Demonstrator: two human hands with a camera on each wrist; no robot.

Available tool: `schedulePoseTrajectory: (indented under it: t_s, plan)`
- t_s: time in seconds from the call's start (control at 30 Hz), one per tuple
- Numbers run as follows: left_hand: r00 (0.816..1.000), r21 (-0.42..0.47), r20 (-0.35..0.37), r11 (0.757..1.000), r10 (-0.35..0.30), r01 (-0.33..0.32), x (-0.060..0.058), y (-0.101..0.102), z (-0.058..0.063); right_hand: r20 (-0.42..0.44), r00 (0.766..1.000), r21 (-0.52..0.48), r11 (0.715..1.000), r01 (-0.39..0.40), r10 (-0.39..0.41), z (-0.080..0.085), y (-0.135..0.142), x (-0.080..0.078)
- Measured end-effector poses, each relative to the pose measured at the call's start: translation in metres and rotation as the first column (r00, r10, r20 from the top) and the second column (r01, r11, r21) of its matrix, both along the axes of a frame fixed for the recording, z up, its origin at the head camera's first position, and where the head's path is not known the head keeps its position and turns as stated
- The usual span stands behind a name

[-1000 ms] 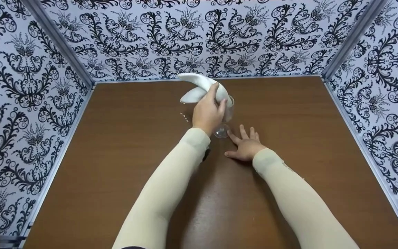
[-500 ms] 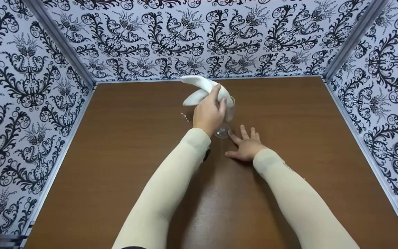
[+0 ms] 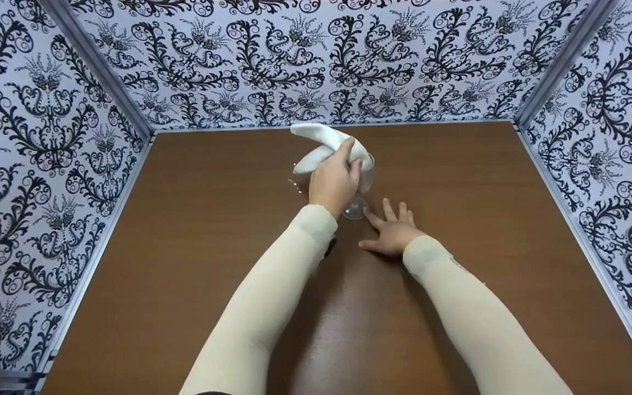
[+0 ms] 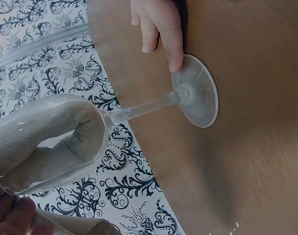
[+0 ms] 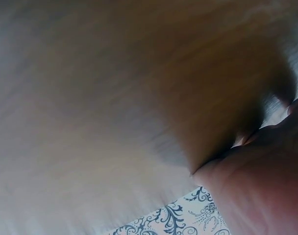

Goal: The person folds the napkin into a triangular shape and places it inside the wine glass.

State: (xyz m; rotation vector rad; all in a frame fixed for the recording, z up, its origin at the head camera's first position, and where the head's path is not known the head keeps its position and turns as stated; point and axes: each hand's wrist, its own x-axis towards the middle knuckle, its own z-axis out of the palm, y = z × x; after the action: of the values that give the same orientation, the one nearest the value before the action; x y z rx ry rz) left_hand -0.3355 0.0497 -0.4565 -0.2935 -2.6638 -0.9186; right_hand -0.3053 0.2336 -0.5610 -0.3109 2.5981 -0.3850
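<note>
A stemmed wine glass stands upright on the table with a folded white cloth napkin stuffed into its bowl. Two pointed ends of the napkin spill over the rim toward the left. My left hand grips the napkin at the rim, thumb and fingers curled about it. In the left wrist view, the napkin's lower part forms a bent loop inside the bowl. My right hand lies with spread fingers on the table, and one fingertip touches the edge of the glass foot.
The brown wooden table is bordered by walls with a black-and-white scroll pattern and metal corner posts. Small white specks show on the table left of the glass.
The napkin's loose ends have sunk a little and shifted slightly right along with my left hand. My right hand keeps its place at the glass foot.
</note>
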Motion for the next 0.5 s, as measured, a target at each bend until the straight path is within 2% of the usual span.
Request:
schedulePoseTrajectory:
  t_s: [0.5]
  plan:
    - [0.999,-0.063,-0.016,0.997,0.032,-0.033,-0.0002,0.0031,0.0001,0.015,1.000,0.002,1.000,0.001,-0.001,0.0017,0.0002,0.0015]
